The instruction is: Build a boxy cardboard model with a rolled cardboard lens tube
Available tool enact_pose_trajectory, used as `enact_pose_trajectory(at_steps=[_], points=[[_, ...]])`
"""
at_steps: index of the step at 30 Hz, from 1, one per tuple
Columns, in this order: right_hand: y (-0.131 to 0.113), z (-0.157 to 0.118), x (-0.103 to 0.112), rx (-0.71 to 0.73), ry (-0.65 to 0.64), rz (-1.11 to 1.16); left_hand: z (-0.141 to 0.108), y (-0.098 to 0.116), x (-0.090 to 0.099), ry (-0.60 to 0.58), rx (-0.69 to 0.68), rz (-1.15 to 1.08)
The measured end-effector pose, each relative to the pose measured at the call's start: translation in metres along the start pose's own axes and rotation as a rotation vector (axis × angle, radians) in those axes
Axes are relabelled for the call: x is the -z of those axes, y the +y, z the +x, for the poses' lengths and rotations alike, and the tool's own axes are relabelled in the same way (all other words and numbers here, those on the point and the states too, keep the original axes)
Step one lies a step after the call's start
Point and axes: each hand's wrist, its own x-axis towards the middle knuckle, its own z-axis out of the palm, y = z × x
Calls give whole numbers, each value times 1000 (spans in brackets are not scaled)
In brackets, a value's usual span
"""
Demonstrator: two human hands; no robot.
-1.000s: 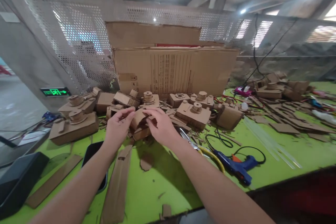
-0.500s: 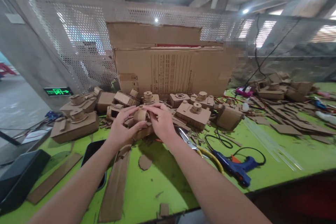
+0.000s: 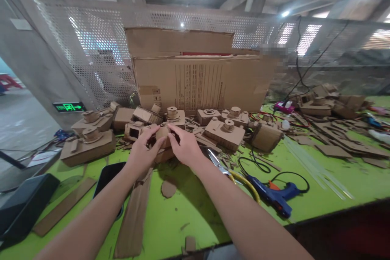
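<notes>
Between my hands is a small cardboard piece (image 3: 162,133), above a cardboard body (image 3: 164,154) near the middle of the green table (image 3: 189,195). My left hand (image 3: 144,148) grips the piece from the left, thumb in front and fingers behind. From the right, my right hand (image 3: 183,142) pinches its edge, fingers bent over the top. Part of the piece and the body is hidden by my fingers. A round cardboard disc (image 3: 168,187) lies in front of my hands, and a long cardboard strip (image 3: 131,219) is below my left wrist.
Cardboard camera models (image 3: 224,132) line the back before a large box (image 3: 201,83). Scissors (image 3: 217,162) and a blue glue gun (image 3: 276,195) with its cable lie right of my right forearm. A black phone (image 3: 106,176) is partly under my left forearm. Cardboard scraps (image 3: 335,138) cover the right.
The cardboard piece between my hands has turned slightly and shows a flatter face. My right fingers have shifted a little down and left. The view has moved slightly.
</notes>
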Motion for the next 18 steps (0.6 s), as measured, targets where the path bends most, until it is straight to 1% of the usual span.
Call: enact_pose_trajectory(at_steps=[5, 10, 14, 18], points=[[5, 3, 3, -15, -16, -19, -2, 5, 2, -35, -47, 28], [2, 1, 7, -38, -28, -29, 0, 2, 5, -19, 3, 16], [-4, -4, 11, -25, -85, -45, 3, 0, 11, -29, 29, -31], [-10, -7, 19, 30, -166, -55, 0, 1, 17, -40, 22, -86]])
